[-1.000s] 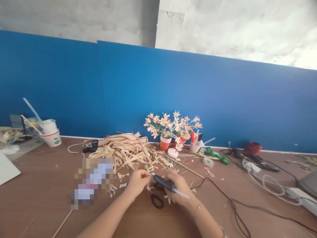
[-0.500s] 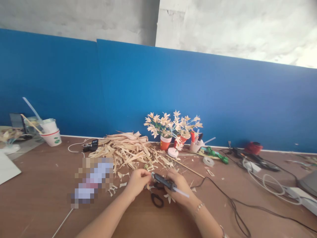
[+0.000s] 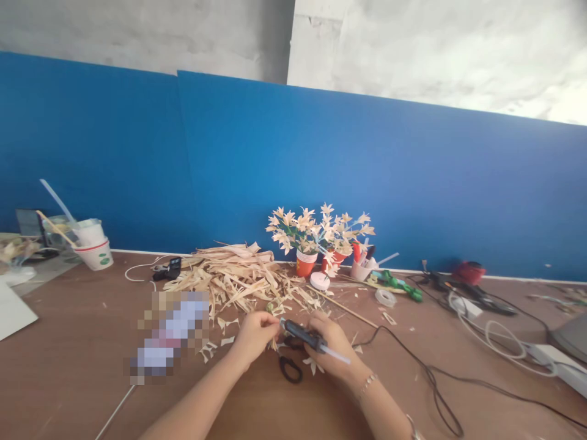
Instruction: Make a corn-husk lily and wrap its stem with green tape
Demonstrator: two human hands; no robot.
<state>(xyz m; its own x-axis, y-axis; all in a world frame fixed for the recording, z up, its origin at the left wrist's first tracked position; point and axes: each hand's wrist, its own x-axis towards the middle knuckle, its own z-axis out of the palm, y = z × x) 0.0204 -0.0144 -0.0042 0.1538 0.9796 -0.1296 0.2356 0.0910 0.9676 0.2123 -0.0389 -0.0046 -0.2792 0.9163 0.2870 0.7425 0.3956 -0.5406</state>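
My right hand (image 3: pixel 329 345) is wrapped round a black glue gun (image 3: pixel 300 333), its nozzle pointing left and a clear glue stick (image 3: pixel 337 354) poking out of its back end. Close to the nozzle, my left hand (image 3: pixel 257 335) pinches something small, perhaps a pale strip of husk; the fingers mostly cover it. Black-handled scissors (image 3: pixel 290 370) lie on the table between the hands, partly hidden. Beside them is a pale husk flower (image 3: pixel 313 365), half under my right hand. Beyond the hands spreads a heap of dried husk strips (image 3: pixel 233 275).
Husk flowers stand in red cups (image 3: pixel 306 263) behind the heap. Right of them are a cup of tools (image 3: pixel 361 269), a tape roll (image 3: pixel 385 297) and green tape (image 3: pixel 398 286). A black cord (image 3: pixel 413 354) runs right toward a power strip (image 3: pixel 562 370). White cups (image 3: pixel 95 253) stand left.
Both hands and the glue gun hold almost the same position. The whole view has shifted very slightly.
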